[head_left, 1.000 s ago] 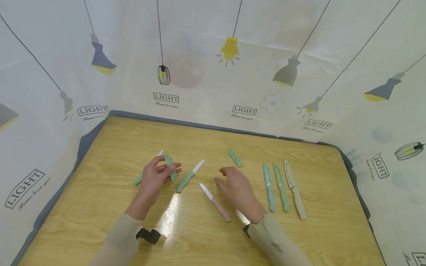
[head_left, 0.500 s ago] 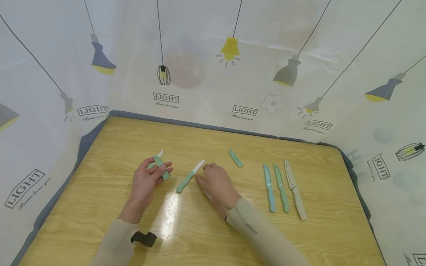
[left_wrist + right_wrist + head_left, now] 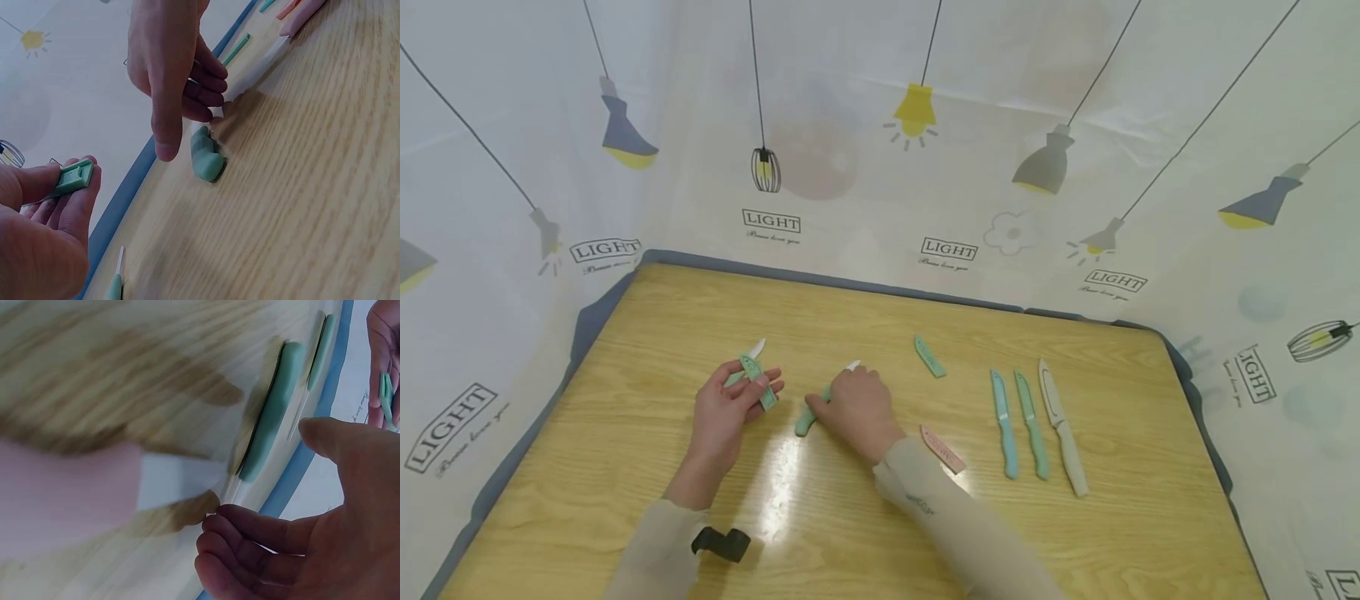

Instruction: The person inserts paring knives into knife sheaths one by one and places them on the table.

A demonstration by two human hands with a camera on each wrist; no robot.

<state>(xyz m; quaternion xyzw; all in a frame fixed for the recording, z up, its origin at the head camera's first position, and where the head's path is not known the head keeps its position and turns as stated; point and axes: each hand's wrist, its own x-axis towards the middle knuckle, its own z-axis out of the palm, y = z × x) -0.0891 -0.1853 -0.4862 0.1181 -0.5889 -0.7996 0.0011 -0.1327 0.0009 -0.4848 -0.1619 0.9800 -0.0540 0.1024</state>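
Note:
My left hand point(image 3: 721, 417) pinches a green blade cover point(image 3: 758, 383) between thumb and fingers, above the table. Just behind it lies a green-handled knife with its white blade point(image 3: 757, 347) bare, the handle partly covered by the hand. Over a second green-handled knife point(image 3: 805, 422) is my right hand point(image 3: 861, 410); only that blade's tip shows past the knuckles. In the right wrist view, thumb and loosely bent fingers stand apart beside this knife's handle point(image 3: 275, 412), not gripping it. A pink-handled knife point(image 3: 69, 494) lies under the right wrist, hidden in the head view.
A pink blade cover point(image 3: 942, 450) and another green cover point(image 3: 929, 357) lie on the wooden table point(image 3: 662, 333). At the right, a blue knife point(image 3: 1004, 425), a green knife point(image 3: 1032, 425) and a beige knife point(image 3: 1063, 427) lie in a row with covered blades. Printed curtain surrounds the table.
My right hand has moved left, over the pink-handled knife to the middle green one, uncovering the pink cover. My left hand has shifted slightly left, still pinching the green cover.

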